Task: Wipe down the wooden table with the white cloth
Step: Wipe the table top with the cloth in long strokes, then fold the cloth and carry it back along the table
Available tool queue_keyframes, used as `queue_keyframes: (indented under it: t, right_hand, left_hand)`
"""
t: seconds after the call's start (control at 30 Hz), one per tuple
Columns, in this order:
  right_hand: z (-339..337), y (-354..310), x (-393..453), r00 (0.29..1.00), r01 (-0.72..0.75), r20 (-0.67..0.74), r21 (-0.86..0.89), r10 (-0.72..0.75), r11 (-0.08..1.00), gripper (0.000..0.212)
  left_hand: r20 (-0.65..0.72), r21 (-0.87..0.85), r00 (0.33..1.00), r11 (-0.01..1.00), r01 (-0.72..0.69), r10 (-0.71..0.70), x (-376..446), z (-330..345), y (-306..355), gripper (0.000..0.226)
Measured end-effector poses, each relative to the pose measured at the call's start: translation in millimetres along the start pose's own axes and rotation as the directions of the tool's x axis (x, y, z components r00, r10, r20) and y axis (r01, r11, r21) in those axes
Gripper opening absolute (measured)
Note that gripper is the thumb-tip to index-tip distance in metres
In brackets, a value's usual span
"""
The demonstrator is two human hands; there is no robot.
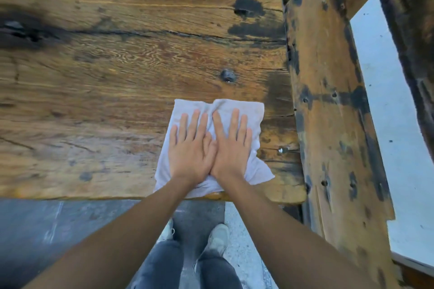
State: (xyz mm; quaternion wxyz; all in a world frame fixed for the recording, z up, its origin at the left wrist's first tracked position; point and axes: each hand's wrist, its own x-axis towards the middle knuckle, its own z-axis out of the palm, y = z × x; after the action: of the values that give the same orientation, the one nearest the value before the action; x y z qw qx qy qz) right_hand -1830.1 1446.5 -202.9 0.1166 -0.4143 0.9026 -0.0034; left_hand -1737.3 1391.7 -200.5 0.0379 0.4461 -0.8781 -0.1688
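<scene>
A rough wooden table (117,73) with dark stains and knots fills the upper view. The white cloth (252,115) lies crumpled and roughly square near the table's front edge, right of centre. My left hand (190,148) and my right hand (231,145) rest flat on the cloth, side by side, fingers spread and pointing away from me, thumbs touching. Both palms press on the cloth; neither hand grasps it. One cloth corner (263,173) sticks out to the right of my right wrist.
A wooden bench or plank (328,101) with black spots runs along the table's right side, lower than the top. Beyond it is pale floor (399,136). Below the front edge I see grey pavement, my jeans and light shoes (218,239).
</scene>
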Motion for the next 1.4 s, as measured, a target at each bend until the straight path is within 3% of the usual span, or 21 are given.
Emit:
queue_keyframes:
  t: [0.17,0.37,0.5,0.6,0.7,0.8,0.97,1.07,1.17,1.27,1.33,1.4]
  right_hand:
    - [7,-18,-46,0.998,-0.052,0.025,0.005,0.052,0.999,0.069]
    - [-6,-32,-72,0.994,-0.078,0.089,0.094,0.069,0.993,0.063]
    - [-27,-26,-63,0.958,-0.082,0.286,0.154,0.034,0.985,0.070]
    - [-52,-14,-52,0.912,-0.126,0.410,0.270,0.004,0.955,0.063]
    - [-78,-3,-48,0.906,-0.185,0.423,0.415,-0.008,0.891,0.048]
    - [-94,6,-52,0.895,-0.256,0.447,0.500,0.007,0.827,0.038]
    - [-103,25,-48,0.896,-0.436,0.361,0.596,0.260,0.674,0.036]
    - [-106,46,-29,0.880,-0.473,0.348,0.601,0.322,0.644,0.038]
    - [-104,51,-9,0.832,-0.553,0.450,0.628,0.324,0.548,0.036]
    - [-108,53,11,0.759,-0.651,0.561,0.661,0.331,0.373,0.043]
    - [-108,55,19,0.749,-0.662,0.578,0.636,0.324,0.397,0.056]
    - [-107,55,25,0.773,-0.629,0.547,0.600,0.321,0.494,0.051]
  left_hand:
    - [0.059,-0.037,0.998,0.999,-0.003,0.005,-44,-12,-21,0.063]
    - [0.285,-0.163,0.958,0.986,0.028,0.020,-64,-40,-46,0.059]
    - [0.438,-0.358,0.891,0.932,0.053,0.118,-45,-61,-61,0.053]
    - [0.497,-0.447,0.852,0.890,0.090,0.163,-33,-77,-77,0.051]
    - [0.542,-0.498,0.840,0.820,0.282,0.040,-30,-102,-88,0.040]
    - [0.605,-0.432,0.796,0.831,0.352,-0.022,-29,-121,-93,0.039]
    - [0.530,-0.421,0.827,0.787,0.450,-0.188,-9,-135,-79,0.044]
    - [0.559,-0.431,0.760,0.667,0.608,-0.331,16,-136,-67,0.055]
    - [0.618,-0.401,0.654,0.540,0.740,-0.436,27,-135,-63,0.060]
    - [0.603,-0.307,0.631,0.588,0.748,-0.488,29,-125,-62,0.054]
    - [0.587,-0.311,0.627,0.572,0.759,-0.513,30,-122,-64,0.031]
    - [0.555,-0.334,0.640,0.563,0.756,-0.530,29,-120,-67,0.017]
